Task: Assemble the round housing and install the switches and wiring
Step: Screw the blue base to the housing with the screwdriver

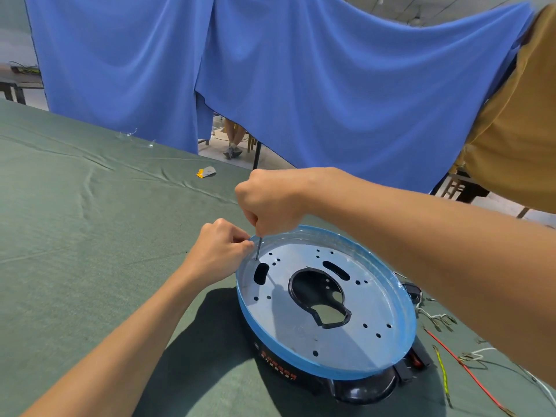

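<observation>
Perhaps steel shaft (258,248) over round plate (346,341)

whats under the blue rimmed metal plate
A black round housing sits under the plate, showing along the near edge and darkly through the centre cutout. The plate covers most of its inside.

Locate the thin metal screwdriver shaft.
Head view: the thin metal screwdriver shaft stands under the right hand, beside the left hand, tip on the blue-rimmed round metal plate's far-left edge.

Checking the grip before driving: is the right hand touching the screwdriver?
Touching. Head view: the right hand is curled round the screwdriver, whose shaft emerges below the fingers.
</observation>
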### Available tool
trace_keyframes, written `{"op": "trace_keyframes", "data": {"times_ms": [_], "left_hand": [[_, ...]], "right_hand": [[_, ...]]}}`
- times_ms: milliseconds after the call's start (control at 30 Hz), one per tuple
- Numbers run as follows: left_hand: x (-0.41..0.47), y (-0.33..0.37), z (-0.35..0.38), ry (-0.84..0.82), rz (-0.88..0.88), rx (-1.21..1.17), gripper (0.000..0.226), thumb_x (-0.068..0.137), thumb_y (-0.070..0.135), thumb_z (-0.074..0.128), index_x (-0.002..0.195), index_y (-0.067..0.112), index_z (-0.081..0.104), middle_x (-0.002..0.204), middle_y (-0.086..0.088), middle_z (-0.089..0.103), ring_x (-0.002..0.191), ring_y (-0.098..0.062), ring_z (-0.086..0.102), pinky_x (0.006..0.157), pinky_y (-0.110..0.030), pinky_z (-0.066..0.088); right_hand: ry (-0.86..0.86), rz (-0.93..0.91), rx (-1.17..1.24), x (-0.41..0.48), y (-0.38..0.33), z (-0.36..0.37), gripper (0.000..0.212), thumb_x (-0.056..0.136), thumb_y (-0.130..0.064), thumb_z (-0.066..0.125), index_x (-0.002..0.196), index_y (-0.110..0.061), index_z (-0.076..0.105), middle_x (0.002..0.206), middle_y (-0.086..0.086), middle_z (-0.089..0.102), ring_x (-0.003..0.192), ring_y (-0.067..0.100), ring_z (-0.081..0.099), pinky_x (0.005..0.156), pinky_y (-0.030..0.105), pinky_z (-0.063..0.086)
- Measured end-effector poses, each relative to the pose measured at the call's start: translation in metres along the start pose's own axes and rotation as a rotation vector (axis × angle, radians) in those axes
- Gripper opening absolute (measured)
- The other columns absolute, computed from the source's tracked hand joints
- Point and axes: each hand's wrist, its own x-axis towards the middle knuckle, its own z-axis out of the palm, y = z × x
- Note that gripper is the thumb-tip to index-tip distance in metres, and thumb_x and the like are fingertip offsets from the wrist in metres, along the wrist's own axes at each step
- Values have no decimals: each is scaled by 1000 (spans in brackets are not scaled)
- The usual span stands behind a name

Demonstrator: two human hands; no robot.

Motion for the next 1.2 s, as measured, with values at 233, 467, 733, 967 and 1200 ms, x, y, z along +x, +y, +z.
{"op": "trace_keyframes", "data": {"times_ms": [233,467,733,967,1200], "left_hand": [[-1,1,0,0,20,-7,37,80,4,60,51,-1,37,50,-3,23,53,-13,16,45,-24,14],[-3,5,-2,-20,15,-33,41,79,3,59,50,3,30,51,-4,20,52,-13,15,44,-23,14],[-5,11,-6,-69,-68,-72,41,81,4,59,50,8,31,50,-2,21,48,-12,17,41,-19,16],[-5,14,-1,-179,-344,-111,29,89,20,58,65,3,53,58,-5,60,42,-11,54,40,-18,43],[-5,21,-2,-236,-547,-244,13,89,8,64,77,4,62,48,0,64,39,-9,60,34,-17,42]], "right_hand": [[-81,140,83,26,-1,-5,27,83,-10,62,58,-14,54,52,-6,62,67,18,65,59,27,51],[-217,313,273,37,0,-11,20,91,-9,58,72,-6,60,68,4,64,34,12,47,38,12,36],[-289,485,507,23,1,-8,15,97,-8,49,88,0,59,72,8,64,44,14,33,45,21,31],[207,672,639,-53,38,25,27,88,-19,59,65,-9,67,47,-7,56,45,13,43,43,19,32],[619,1006,827,-109,32,142,20,95,-26,56,97,-16,73,97,1,72,100,26,59,86,36,48]]}}
